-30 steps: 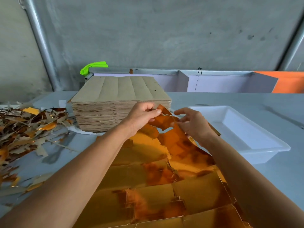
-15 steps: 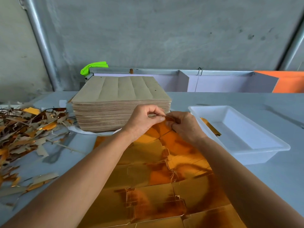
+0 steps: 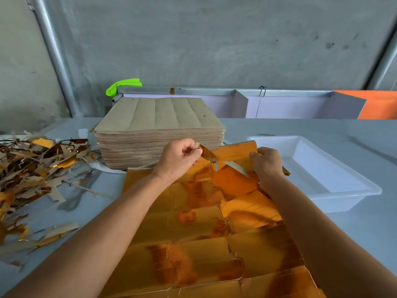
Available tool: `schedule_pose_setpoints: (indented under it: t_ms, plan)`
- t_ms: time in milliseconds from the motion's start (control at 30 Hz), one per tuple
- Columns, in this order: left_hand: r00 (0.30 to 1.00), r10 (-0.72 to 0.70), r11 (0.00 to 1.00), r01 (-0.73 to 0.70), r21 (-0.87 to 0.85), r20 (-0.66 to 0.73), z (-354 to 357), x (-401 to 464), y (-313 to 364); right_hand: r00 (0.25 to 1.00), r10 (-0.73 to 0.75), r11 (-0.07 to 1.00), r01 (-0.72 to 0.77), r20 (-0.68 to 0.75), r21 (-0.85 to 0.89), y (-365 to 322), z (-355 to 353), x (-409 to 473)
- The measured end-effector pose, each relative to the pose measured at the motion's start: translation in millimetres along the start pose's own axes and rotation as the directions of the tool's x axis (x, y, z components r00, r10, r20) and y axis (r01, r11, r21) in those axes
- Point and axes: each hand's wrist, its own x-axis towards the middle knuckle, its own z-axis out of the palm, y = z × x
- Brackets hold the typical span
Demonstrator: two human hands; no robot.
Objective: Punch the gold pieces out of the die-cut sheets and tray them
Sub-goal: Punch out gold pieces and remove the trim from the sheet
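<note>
The gold die-cut sheet (image 3: pixel 193 244) lies flat on the grey table (image 3: pixel 322 130) in front of the person. At its far edge the left hand (image 3: pixel 178 158) pinches a torn strip (image 3: pixel 205 152); the right hand (image 3: pixel 266 162) grips a gold piece (image 3: pixel 236 151) beside the white tray (image 3: pixel 343 190), with the brown sheet stack (image 3: pixel 159 130) behind and a scrap pile (image 3: pixel 32 166) at left

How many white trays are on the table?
1. The white tray sits on the grey table, to the right of the gold die-cut sheet, close to the right hand. More trays could be outside the picture.
</note>
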Motion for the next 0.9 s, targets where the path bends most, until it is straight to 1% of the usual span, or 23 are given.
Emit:
schedule_pose_setpoints:
  t_ms: [67,100,167,200,233,300,333,367,400,433,500,567,633,700,800,833,900]
  plan:
    - [0.997,-0.072,0.996,0.071,0.050,0.034,0.6,-0.6,-0.5,1.000,-0.016,0.998,0.015,0.025,0.054,1.3,0.2,-1.6]
    - [0.992,-0.112,0.987,0.104,0.126,0.059,1.3,-0.6,-0.9,0.999,-0.025,0.996,0.022,0.037,0.087,2.3,-0.2,-2.8]
    - [0.984,-0.149,0.952,0.116,0.283,0.097,3.2,-0.9,-3.2,1.000,-0.026,0.990,0.025,0.001,0.138,5.6,-2.8,-3.3]
    - [0.983,-0.147,0.948,0.108,0.298,0.111,4.1,-2.2,-3.7,0.999,-0.025,0.989,0.030,-0.036,0.144,6.9,-5.1,-3.3]
    - [0.981,-0.142,0.956,0.100,0.277,0.135,4.4,-3.7,-3.9,0.996,-0.045,0.991,0.054,-0.072,0.119,9.0,-7.8,-3.4]
    - [0.965,-0.127,0.967,0.069,0.246,0.228,4.1,-6.1,-3.3,0.982,-0.153,0.988,0.151,-0.106,-0.034,15.3,-14.5,-4.4]
    - [0.950,-0.127,0.958,0.042,0.283,0.287,4.1,-7.3,-2.4,0.971,-0.225,0.968,0.214,-0.078,-0.132,19.0,-18.5,-5.5]
    - [0.934,-0.123,0.942,0.003,0.335,0.337,4.6,-8.3,-1.6,0.957,-0.291,0.936,0.281,-0.017,-0.214,22.1,-22.0,-7.1]
    - [0.925,-0.104,0.924,-0.046,0.380,0.366,5.5,-8.8,-1.6,0.941,-0.334,0.902,0.338,0.060,-0.268,23.6,-24.5,-9.5]
    - [0.923,-0.070,0.910,-0.096,0.402,0.379,6.6,-9.0,-1.6,0.926,-0.355,0.880,0.378,0.133,-0.287,24.3,-26.3,-12.6]
    - [0.919,0.001,0.912,-0.162,0.376,0.394,9.1,-9.3,-3.7,0.887,-0.384,0.859,0.446,0.257,-0.253,24.0,-28.7,-20.4]
    - [0.911,0.047,0.934,-0.186,0.307,0.409,11.2,-11.0,-4.0,0.837,-0.400,0.846,0.494,0.373,-0.201,18.7,-30.1,-28.3]
    - [0.917,0.082,0.955,-0.185,0.233,0.391,10.8,-12.8,-2.2,0.807,-0.358,0.871,0.470,0.470,-0.142,13.2,-32.1,-33.4]
    - [0.898,0.094,0.955,-0.204,0.217,0.429,9.5,-14.8,-1.2,0.805,-0.308,0.898,0.422,0.507,-0.124,9.5,-32.3,-35.9]
    - [0.839,0.056,0.947,-0.217,0.238,0.541,13.8,-23.2,-1.0,0.839,-0.254,0.906,0.381,0.482,-0.185,7.4,-25.4,-39.5]
    - [0.830,0.050,0.951,-0.210,0.229,0.556,16.0,-26.2,-0.5,0.848,-0.248,0.894,0.386,0.468,-0.226,7.1,-22.1,-41.0]
    - [0.825,0.046,0.958,-0.197,0.210,0.564,19.5,-31.0,2.0,0.852,-0.245,0.836,0.427,0.462,-0.345,8.2,-16.6,-40.9]
